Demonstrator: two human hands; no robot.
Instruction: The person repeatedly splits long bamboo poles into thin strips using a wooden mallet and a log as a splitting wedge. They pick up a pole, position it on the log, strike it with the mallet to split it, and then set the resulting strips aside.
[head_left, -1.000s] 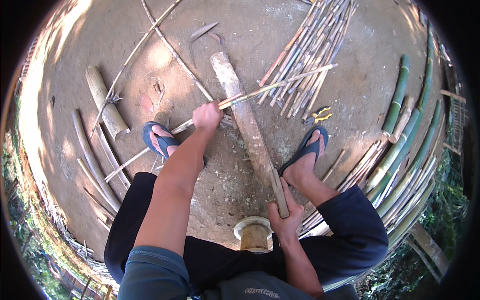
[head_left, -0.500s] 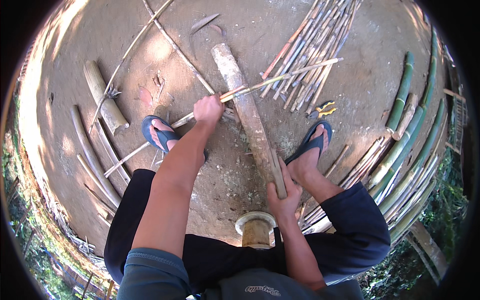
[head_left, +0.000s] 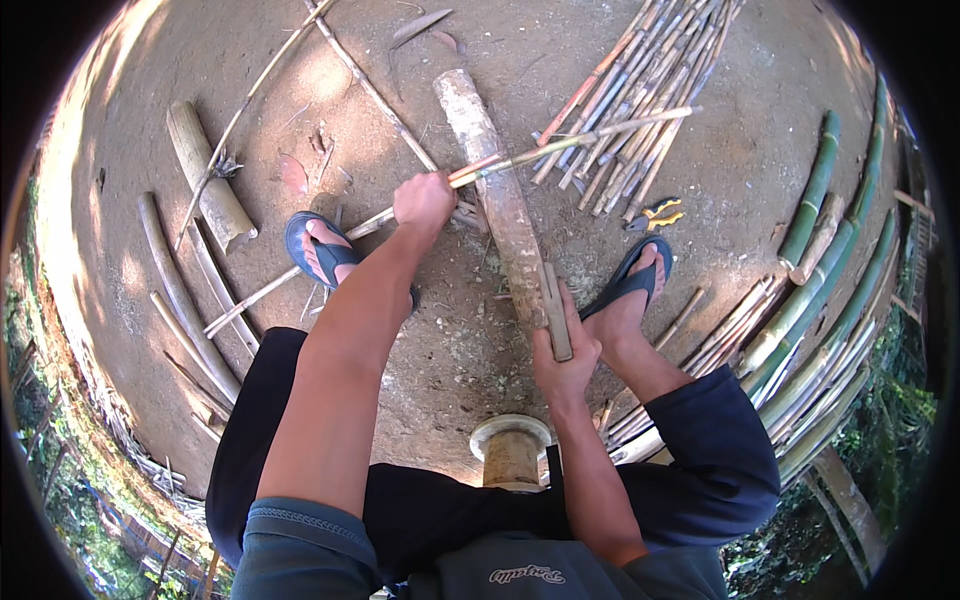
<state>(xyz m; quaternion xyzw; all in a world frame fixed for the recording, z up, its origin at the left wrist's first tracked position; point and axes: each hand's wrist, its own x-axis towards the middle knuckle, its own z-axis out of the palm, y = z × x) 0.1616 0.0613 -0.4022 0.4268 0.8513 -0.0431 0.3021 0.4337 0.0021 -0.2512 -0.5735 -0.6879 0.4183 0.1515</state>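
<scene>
Setting: bare packed-earth ground (head_left: 760,190), sunlit, seen from above; green foliage at the lower left and right rim.
Left hand (head_left: 425,200): closed around a thin bamboo strip (head_left: 560,145); the fist sits just left of where the strip crosses the log.
Bamboo strip: long, pale, laid slantwise from lower left, near the left foot, to upper right, where its far end lies over the bundle of sticks; held against the top of the log.
Right hand (head_left: 565,355): closed around a short wooden handle (head_left: 555,310), which points away from the body and lies along the log's near end; whether a blade is attached cannot be told.
Log (head_left: 495,195): thick, pale, rough-barked, lying on the ground between the feet, running away from the person.
Feet: blue flip-flops, the left (head_left: 322,250) beside the strip's lower part, the right (head_left: 635,285) just right of the log.
Round post (head_left: 511,445): short cylinder with a pale top, close to the body between the knees.
Stick bundle (head_left: 640,90): many thin split bamboo pieces, fanned out at upper right.
Yellow-handled tool (head_left: 655,213): small, on the ground below the bundle, near the right foot.
Green bamboo poles (head_left: 830,290): stacked along the right rim.
Thick bamboo section (head_left: 205,170): short, lying at upper left, with dry split lengths (head_left: 180,290) below it.
</scene>
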